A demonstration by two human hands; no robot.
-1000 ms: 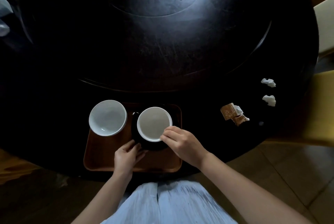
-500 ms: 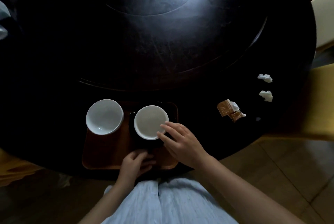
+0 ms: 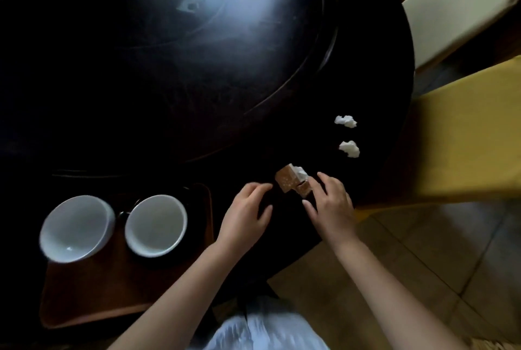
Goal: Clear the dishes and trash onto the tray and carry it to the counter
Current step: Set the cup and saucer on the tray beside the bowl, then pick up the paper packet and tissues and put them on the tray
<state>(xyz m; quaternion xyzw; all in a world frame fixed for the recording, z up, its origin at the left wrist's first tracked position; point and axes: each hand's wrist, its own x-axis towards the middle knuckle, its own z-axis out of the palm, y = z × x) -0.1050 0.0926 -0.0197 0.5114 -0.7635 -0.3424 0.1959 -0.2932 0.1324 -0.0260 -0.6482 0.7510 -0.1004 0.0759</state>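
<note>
Pale cloth of a garment is seen nearest, at 6 o'clock. Just beyond it, at 8 o'clock, a brown tray rests on the dark round counter, overhanging its near edge slightly. Two white bowls are carried on it side by side: the left bowl sits over the tray's left rim, and the right bowl is set on a dark dish.

Further out, near the centre, the left hand is held loosely curled and empty, its fingertips just short of the trash. The right hand is spread, also empty, with its fingertips touching or almost touching a small brown carton with white paper tucked at its top. The carton lies tilted, its long axis running roughly from 10 o'clock to 4 o'clock; which end is its opening cannot be told.

Beyond it, at 2 o'clock, two crumpled white napkins lie apart from each other near the counter's edge.

It is judged that the carton, if pinched carelessly, could be crushed or nudged off the nearby edge, and loose paper could be shed. The left bowl could tip when the tray is lifted.
</note>
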